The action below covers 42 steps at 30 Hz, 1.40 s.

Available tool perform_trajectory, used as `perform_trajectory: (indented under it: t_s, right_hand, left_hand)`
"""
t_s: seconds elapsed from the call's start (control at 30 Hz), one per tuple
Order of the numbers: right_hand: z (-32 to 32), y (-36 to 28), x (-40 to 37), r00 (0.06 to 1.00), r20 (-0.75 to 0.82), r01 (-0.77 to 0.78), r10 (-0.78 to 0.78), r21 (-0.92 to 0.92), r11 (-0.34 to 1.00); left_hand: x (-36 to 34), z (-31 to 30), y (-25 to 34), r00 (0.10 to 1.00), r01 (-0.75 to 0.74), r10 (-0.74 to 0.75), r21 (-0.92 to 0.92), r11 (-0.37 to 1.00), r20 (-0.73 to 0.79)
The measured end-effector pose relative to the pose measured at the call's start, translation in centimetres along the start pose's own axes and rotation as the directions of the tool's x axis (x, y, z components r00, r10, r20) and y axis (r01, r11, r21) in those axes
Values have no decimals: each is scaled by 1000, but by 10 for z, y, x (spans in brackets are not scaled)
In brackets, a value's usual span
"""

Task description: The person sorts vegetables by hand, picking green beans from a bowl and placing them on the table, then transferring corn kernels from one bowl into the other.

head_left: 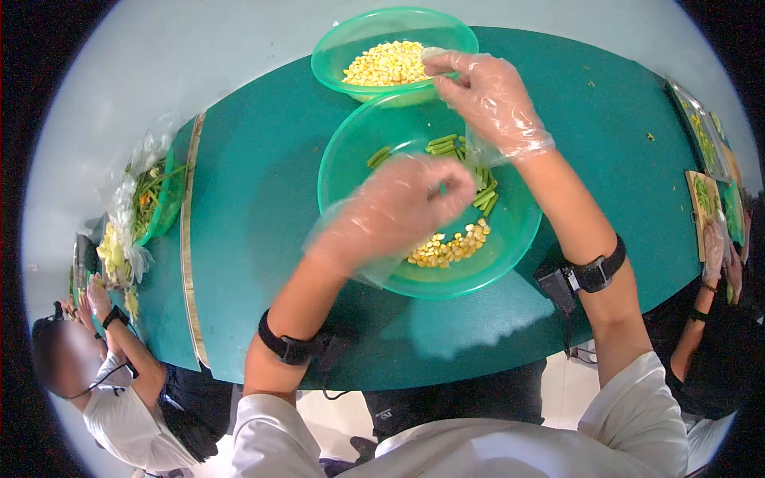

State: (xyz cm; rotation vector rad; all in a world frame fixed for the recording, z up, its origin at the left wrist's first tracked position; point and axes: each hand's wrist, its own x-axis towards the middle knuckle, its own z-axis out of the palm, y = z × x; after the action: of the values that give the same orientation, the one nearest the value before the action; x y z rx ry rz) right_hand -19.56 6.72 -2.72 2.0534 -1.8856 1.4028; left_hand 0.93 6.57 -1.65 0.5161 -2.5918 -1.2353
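Observation:
Both my hands wear clear plastic gloves. My left hand [398, 209], somewhat blurred, hovers over the large green bowl [343, 163], its thumb and fingers curled towards each other; what they hold, if anything, cannot be made out. My right hand [490, 99] is raised above the bowl's upper right rim, fingertips pinched near the smaller green bowl [454, 32]. Corn kernels [386, 64] fill much of that smaller bowl. Inside the large bowl lie cut green stalks [486, 187] at the upper right and a curved row of corn kernels [450, 248] below.
On the left, a green basket [169, 199] of stems and plastic stands beside a person [119, 398] working there. At the right edge, another person's gloved hand [713, 247] is by a cutting board [695, 187] with chopped greens. A metal tray [701, 131] lies behind it.

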Motion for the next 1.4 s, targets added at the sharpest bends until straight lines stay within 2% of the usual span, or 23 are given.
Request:
perform_trajectory:
  t_s: [0.07,0.17,0.23,0.33,0.47,0.77,0.87,0.97,1.07,1.17,1.27,1.37,1.4]
  right_hand:
    - [1,4,0,999,17,30,-29,-38,999]
    - [-3,0,0,998,56,25,-20,-79,997]
    - [-4,-4,0,997,77,-14,18,-60,998]
    - [-1,-4,-1,1000,20,23,-22,-55,998]
    - [-1,-4,0,999,38,14,-12,-29,999]
    - [-4,-8,-1,998,66,-1,5,-57,998]
    - [-4,-7,0,998,64,9,-5,-53,999]
    - [-4,-7,-1,998,62,10,-7,-48,999]
    - [-2,-5,0,998,54,22,-18,-59,998]
    - [0,-1,-1,998,51,30,-26,-74,997]
    - [1,0,0,999,37,34,-32,-61,998]
    - [-1,1,-1,998,50,31,-28,-64,997]
    - [0,1,-1,998,51,29,-26,-62,998]
  left_hand:
    - [-3,7,1,988,-149,140,163,975,63]
    - [-7,11,6,971,-200,167,200,959,171]
    - [-10,14,7,966,-216,177,212,953,187]
    - [-12,17,6,964,-208,158,241,948,214]
    - [-11,15,4,956,-194,123,258,947,267]
    - [-8,16,-1,950,-222,169,190,956,261]
    - [-6,14,4,940,-199,130,198,960,316]
    - [-8,18,-1,946,-223,170,173,959,275]
    - [-6,16,1,929,-206,139,166,964,342]
    - [-8,16,0,935,-226,166,166,960,314]
    - [-5,11,10,922,-192,103,209,959,374]
    - [-7,16,3,953,-244,213,128,961,214]
    - [-8,16,3,956,-234,209,107,966,205]
